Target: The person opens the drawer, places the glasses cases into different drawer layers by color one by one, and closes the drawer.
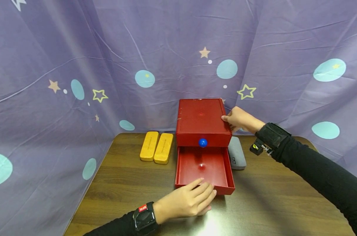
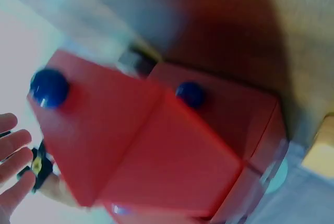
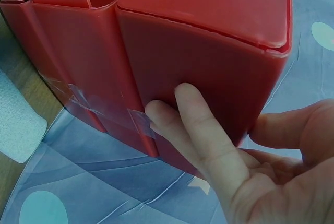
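A red drawer box (image 1: 201, 116) of three tiers stands on the table, its middle drawer (image 1: 200, 164) pulled out and its top drawer shut behind a blue knob (image 1: 203, 142). My left hand (image 1: 188, 200) is spread at the front edge of that drawer; its fingertips overlap the edge in the head view, and contact cannot be told. In the left wrist view its fingers (image 2: 15, 151) are straight beside the drawer's blue knob (image 2: 49, 88). My right hand (image 1: 240, 119) braces the box's upper right edge, thumb on top. Two extended fingers (image 3: 203, 125) press the side wall.
Two yellow cases (image 1: 149, 146) lie side by side left of the box. A grey glasses case (image 1: 236, 153) lies along its right side. Behind the wooden table (image 1: 119, 183) hangs a purple curtain (image 1: 172, 39) with stars and dots.
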A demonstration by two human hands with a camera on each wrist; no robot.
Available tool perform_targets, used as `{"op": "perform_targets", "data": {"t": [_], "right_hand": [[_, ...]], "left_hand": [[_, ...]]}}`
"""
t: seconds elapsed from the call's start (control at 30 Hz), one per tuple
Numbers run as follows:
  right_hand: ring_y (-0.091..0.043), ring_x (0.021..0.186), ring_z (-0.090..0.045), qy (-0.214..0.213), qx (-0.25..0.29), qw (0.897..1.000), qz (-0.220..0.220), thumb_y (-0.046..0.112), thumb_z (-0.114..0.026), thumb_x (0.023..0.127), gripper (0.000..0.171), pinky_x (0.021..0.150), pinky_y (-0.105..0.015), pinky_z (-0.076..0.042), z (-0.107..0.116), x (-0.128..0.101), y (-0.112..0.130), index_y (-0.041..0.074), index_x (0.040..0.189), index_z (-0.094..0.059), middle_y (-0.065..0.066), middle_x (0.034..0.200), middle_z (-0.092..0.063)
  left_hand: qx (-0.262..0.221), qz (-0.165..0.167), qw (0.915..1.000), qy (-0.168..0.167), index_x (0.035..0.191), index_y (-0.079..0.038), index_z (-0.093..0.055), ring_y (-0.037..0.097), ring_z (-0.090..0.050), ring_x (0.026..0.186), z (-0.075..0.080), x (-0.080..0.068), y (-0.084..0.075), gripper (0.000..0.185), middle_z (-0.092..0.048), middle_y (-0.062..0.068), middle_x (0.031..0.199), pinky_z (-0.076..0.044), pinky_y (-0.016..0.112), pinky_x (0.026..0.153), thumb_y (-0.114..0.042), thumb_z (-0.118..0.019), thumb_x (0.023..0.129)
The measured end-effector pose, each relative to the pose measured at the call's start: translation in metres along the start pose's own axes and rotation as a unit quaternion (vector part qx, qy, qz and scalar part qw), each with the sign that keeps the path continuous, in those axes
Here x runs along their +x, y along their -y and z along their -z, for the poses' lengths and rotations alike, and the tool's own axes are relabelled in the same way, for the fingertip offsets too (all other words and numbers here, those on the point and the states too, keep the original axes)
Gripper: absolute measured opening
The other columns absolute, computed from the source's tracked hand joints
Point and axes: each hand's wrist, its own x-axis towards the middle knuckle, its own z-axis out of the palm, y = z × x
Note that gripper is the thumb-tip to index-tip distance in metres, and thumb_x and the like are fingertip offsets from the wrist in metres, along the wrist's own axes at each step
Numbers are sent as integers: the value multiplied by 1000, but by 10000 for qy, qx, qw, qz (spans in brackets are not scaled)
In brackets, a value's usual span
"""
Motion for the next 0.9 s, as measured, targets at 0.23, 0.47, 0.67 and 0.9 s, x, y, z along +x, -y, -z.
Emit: {"op": "perform_targets", "data": {"t": [0.23, 0.47, 0.67, 0.9], "right_hand": [[-33, 91, -75, 21, 37, 10000, 26, 16, -47, 109, 44, 71, -40, -64, 1, -1, -2, -24, 121, -59, -35, 110, -69], [-25, 84, -74, -9, 56, 10000, 40, 16, -47, 109, 43, 71, -39, -64, 0, 0, -3, -24, 121, -59, -34, 109, -70], [-25, 84, -74, -14, 5, 10000, 71, 17, -47, 109, 44, 69, -38, -64, 0, 1, -3, -24, 122, -58, -36, 110, -69], [-30, 87, -76, -5, 37, 10000, 58, 16, -45, 109, 44, 73, -39, -64, 0, 2, -3, -24, 123, -58, -37, 112, -68]], "left_hand": [[404, 495, 9939, -902, 111, -9, -75, 22, -73, 98, 14, 11, 44, 37, -77, 9, 109, -59, 39, 95, -36, -51, 100], [632, 1499, 9806, -1098, 115, -4, -74, 26, -73, 95, 24, 2, 92, 34, -77, 11, 108, -57, 44, 98, -27, -59, 95], [150, 2677, 9589, -927, 122, -3, -72, 28, -70, 97, 19, -16, 123, 35, -76, 12, 108, -54, 45, 100, -19, -61, 92], [-238, 3731, 9274, -154, 131, -2, -66, 30, -69, 98, -10, -42, 134, 45, -73, 13, 110, -54, 46, 100, -15, -67, 88]]}}
